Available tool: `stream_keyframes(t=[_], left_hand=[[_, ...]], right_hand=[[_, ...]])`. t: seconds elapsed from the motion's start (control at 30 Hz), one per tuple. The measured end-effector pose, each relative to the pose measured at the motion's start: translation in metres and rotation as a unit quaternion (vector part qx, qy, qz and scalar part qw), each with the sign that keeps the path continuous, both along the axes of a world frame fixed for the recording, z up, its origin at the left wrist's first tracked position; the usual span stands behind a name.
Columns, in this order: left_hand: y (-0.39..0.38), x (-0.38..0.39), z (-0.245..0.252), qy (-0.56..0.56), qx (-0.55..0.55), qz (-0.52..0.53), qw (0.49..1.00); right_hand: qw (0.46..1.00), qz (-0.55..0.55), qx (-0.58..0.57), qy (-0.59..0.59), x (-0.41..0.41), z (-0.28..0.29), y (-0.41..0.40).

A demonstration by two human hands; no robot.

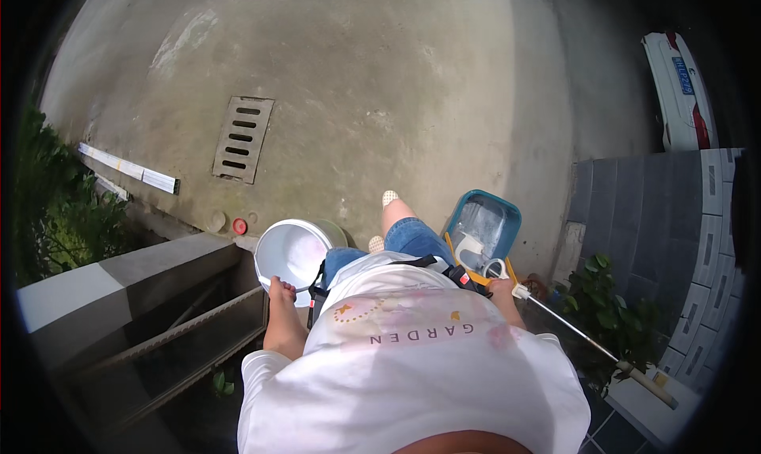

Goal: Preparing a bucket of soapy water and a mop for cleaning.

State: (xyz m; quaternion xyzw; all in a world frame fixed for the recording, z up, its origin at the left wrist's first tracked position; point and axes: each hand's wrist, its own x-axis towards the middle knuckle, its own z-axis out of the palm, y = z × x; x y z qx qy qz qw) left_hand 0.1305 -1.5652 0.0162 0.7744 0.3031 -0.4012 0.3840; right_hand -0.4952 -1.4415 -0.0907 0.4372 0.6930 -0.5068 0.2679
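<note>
At the left, my left hand [282, 293] grips the handle of a white plastic bucket [291, 252], which has some pale pinkish matter inside. On the other side of my body, my right hand [500, 288] is closed at the yellow edge of a teal plastic tub [512, 231]. Beside that hand are a white plastic fitting and a metal pole [574, 325], which runs down to the right. Inside the tub lie white and clear plastic parts; which of these pieces my right fingers hold is partly hidden.
A slotted drain cover [243, 140] is set in the concrete ground ahead. Small round lids [239, 226] lie left of the bucket. A low wall [172, 261] and shrubs [65, 198] border the left; a leafy plant [612, 305], tiled surfaces and a parked white car [678, 115] are at the right.
</note>
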Motion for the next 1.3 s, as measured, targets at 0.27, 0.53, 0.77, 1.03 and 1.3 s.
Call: stream_keyframes(t=[0.27, 0.53, 0.77, 1.03, 1.3], left_hand=[[-0.192, 0.006, 0.031, 0.012, -0.010, 0.007, 1.000], [-0.379, 0.033, 0.045, 0.007, 0.014, -0.001, 1.000], [-0.559, 0.058, 0.025, 0.023, 0.000, 0.005, 1.000], [-0.785, 0.065, -0.010, 0.000, -0.006, 0.022, 1.000], [-1.034, 0.077, -0.043, -0.002, -0.039, -0.008, 0.999]], right_hand=[[0.989, -0.056, -0.097, 0.094, 0.051, 0.049, -0.222], [0.993, -0.077, -0.062, 0.060, 0.055, 0.057, -0.410], [0.992, -0.012, -0.065, 0.103, 0.098, 0.102, -0.633], [0.991, 0.042, -0.065, 0.106, 0.104, 0.084, -0.866], [0.988, 0.096, -0.123, 0.016, 0.079, -0.007, -1.078]])
